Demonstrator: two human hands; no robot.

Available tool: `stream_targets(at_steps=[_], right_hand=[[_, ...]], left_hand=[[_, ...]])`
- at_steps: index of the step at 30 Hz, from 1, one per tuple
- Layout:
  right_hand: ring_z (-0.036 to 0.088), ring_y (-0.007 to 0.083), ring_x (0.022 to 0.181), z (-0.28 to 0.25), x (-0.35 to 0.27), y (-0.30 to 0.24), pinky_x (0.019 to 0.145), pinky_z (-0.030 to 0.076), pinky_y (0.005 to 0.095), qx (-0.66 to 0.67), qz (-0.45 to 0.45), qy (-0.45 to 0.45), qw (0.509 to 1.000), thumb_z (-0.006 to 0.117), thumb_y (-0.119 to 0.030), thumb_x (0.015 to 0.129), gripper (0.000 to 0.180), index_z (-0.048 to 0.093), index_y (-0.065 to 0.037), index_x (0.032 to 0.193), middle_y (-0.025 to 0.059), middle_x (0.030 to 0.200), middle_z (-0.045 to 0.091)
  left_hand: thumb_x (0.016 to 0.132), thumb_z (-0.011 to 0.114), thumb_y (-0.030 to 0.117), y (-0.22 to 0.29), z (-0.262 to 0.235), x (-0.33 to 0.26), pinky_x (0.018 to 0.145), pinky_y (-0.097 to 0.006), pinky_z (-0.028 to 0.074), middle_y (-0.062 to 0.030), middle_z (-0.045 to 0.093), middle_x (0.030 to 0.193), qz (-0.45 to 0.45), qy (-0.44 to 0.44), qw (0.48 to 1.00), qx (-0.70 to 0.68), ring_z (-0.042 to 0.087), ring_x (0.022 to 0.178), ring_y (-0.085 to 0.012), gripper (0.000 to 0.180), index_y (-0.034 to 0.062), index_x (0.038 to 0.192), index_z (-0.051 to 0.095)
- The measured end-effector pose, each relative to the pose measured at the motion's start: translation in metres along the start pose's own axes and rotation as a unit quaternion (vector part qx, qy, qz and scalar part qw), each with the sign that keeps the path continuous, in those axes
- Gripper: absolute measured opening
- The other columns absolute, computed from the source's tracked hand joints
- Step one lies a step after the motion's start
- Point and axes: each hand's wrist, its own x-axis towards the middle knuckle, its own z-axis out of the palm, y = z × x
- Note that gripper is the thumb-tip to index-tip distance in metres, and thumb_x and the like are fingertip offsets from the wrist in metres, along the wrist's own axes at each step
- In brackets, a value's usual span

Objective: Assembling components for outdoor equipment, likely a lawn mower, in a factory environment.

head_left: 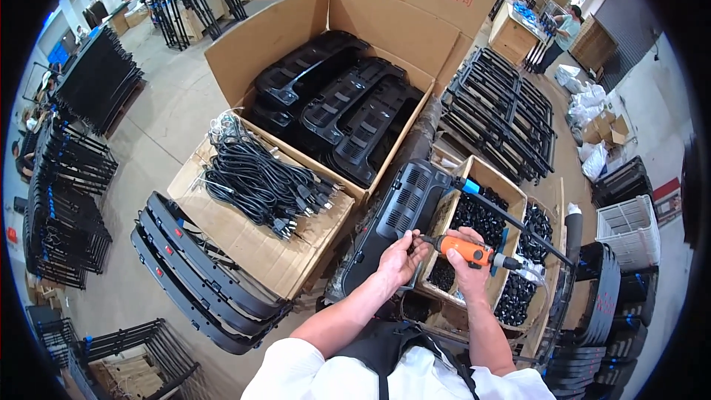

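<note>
My right hand [469, 275] is wrapped round an orange electric screwdriver [480, 252], its thin bit pointing left. Close to the tip of that bit is my left hand [400, 261], thumb and fingers pinched together; what they hold is too small to make out. Just beyond my left hand lies a black plastic cover [407, 200] with rows of vent slots. A wooden box [521, 213] with compartments stands under and past my right hand, holding many small black parts [474, 222]. Across the box runs a black tube [511, 216] with a blue end.
A large open carton [244, 74] holds several black plastic covers [355, 104]. Bundled black power cords [259, 178] rest on cardboard [289, 263] to the left. Curved black panels [200, 274] stand below it. Black metal frames [503, 111] are stacked at the right. People work far off.
</note>
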Motion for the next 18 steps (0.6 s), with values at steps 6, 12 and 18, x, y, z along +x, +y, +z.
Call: stream_targets(at_steps=[6,12,18], right_hand=[[0.067,0.0238,0.122,0.009,0.034,0.012,0.110,0.052,0.0412,-0.010,-0.022,0.013,1.000,0.078,-0.004,0.092,0.055,0.055,-0.001,0.142,0.0181,0.133,0.070],[0.067,0.0204,0.118,0.031,0.101,0.017,0.108,0.053,0.0366,-0.025,-0.049,0.011,0.998,0.078,-0.002,0.091,0.053,0.057,0.001,0.140,0.0151,0.130,0.071],[0.069,0.0184,0.113,0.048,0.149,0.035,0.103,0.056,0.0333,-0.013,-0.038,-0.008,0.999,0.080,0.000,0.091,0.051,0.060,0.000,0.137,0.0127,0.125,0.073]], left_hand=[[0.114,0.051,0.029,0.003,0.027,-0.014,0.093,-0.039,0.062,-0.0121,0.069,0.110,-0.005,0.022,1.000,-0.006,0.071,0.100,-0.0297,0.029,0.0025,0.117,0.061],[0.114,0.051,0.023,0.000,0.007,-0.022,0.094,-0.037,0.062,-0.0114,0.071,0.116,-0.024,-0.014,0.996,0.084,0.071,0.101,-0.0243,0.024,0.0028,0.120,0.063],[0.113,0.056,0.023,0.010,-0.006,-0.026,0.088,-0.032,0.062,-0.0048,0.071,0.105,-0.044,-0.057,0.986,0.148,0.070,0.093,-0.0157,0.026,0.0042,0.129,0.066]])
